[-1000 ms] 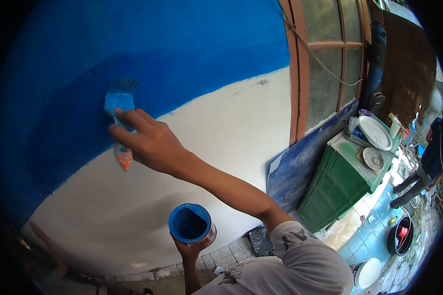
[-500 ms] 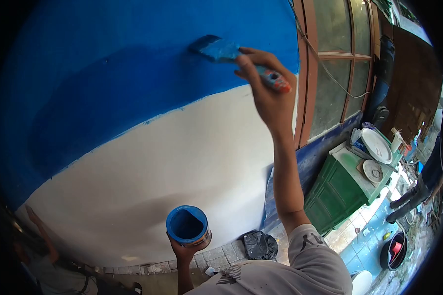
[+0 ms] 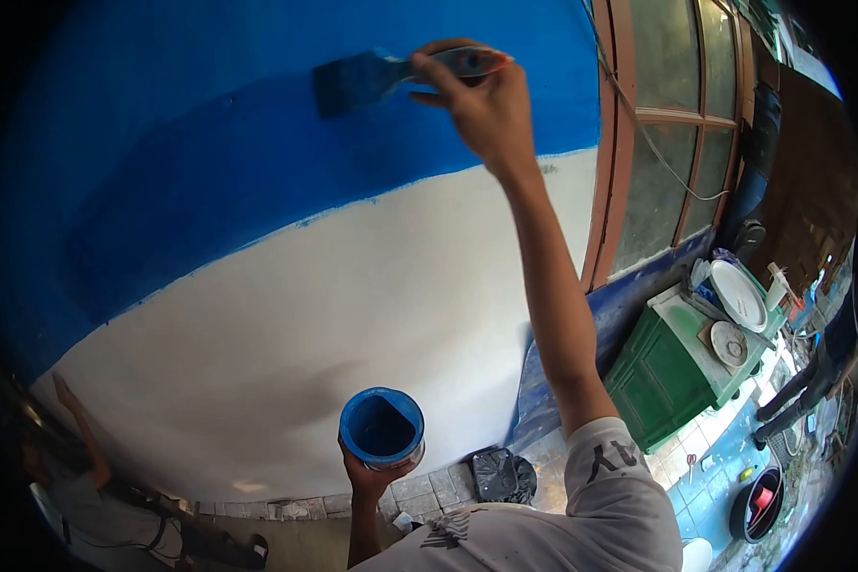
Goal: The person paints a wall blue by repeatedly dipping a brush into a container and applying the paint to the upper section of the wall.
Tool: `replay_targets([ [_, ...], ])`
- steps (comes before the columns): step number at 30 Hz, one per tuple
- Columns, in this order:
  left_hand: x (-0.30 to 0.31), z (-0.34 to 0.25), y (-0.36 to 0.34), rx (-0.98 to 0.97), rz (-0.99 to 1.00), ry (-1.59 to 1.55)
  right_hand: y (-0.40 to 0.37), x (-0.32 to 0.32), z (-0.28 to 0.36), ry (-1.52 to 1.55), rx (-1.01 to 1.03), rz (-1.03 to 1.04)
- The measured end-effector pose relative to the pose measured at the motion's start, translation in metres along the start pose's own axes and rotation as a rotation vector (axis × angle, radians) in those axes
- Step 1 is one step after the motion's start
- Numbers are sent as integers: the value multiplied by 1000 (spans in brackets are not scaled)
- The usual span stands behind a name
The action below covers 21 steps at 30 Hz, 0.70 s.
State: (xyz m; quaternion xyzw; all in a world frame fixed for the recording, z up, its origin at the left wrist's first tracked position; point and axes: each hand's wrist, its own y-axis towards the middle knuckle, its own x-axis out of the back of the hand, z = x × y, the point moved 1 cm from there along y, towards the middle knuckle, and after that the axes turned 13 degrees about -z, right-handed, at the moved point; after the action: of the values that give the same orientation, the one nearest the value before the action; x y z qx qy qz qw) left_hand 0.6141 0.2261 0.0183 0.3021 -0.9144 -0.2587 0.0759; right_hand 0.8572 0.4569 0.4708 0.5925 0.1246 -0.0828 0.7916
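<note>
My right hand (image 3: pixel 481 105) is closed round the handle of a wide paintbrush (image 3: pixel 353 81), held nearly level with its dark bristles pointing left against the blue-painted part of the wall (image 3: pixel 248 153). Whether the bristles press on the surface is hard to tell. Lower down, my left hand (image 3: pixel 372 475) grips a paint can (image 3: pixel 382 427) from below and the side. Blue paint coats the can's rim and inside. Beneath an uneven slanting line, the wall is white (image 3: pixel 381 276).
On the right are a wooden-framed window (image 3: pixel 672 133), a hanging cable, and a green cabinet (image 3: pixel 663 372) carrying lids. A black plastic bag (image 3: pixel 503 475) lies at the wall's foot. Another person (image 3: pixel 95 486) touches the wall at lower left; another person's legs (image 3: pixel 801 381) stand far right.
My right hand has moved up and left with the paintbrush, which has turned from slanting to nearly level. The paint can sits slightly further right in view.
</note>
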Motion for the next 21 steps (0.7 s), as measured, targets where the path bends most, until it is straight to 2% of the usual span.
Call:
replay_targets([
  [4,12,3,-4,21,-20,20,8,54,-3,-44,8,-142],
  [6,20,5,-7,40,-34,33,8,73,20,-200,19,-280],
  [7,24,8,-8,60,-54,9,8,75,26,-239,92,-303],
  [8,26,11,-11,81,-71,-13,5,72,31,-242,87,-302],
  [10,27,16,-11,102,-64,-33,-6,47,49,-306,271,-242],
  [12,27,18,-8,119,-49,-47,-17,9,39,-54,200,-162],
  [14,21,17,-4,46,-13,13,-25,-32,27,29,168,-100],
  [17,13,23,-5,6,-25,3,-26,-42,21,-29,149,-146],
  [21,9,15,-7,-34,-26,1,-29,-4,21,-118,210,-264],
])
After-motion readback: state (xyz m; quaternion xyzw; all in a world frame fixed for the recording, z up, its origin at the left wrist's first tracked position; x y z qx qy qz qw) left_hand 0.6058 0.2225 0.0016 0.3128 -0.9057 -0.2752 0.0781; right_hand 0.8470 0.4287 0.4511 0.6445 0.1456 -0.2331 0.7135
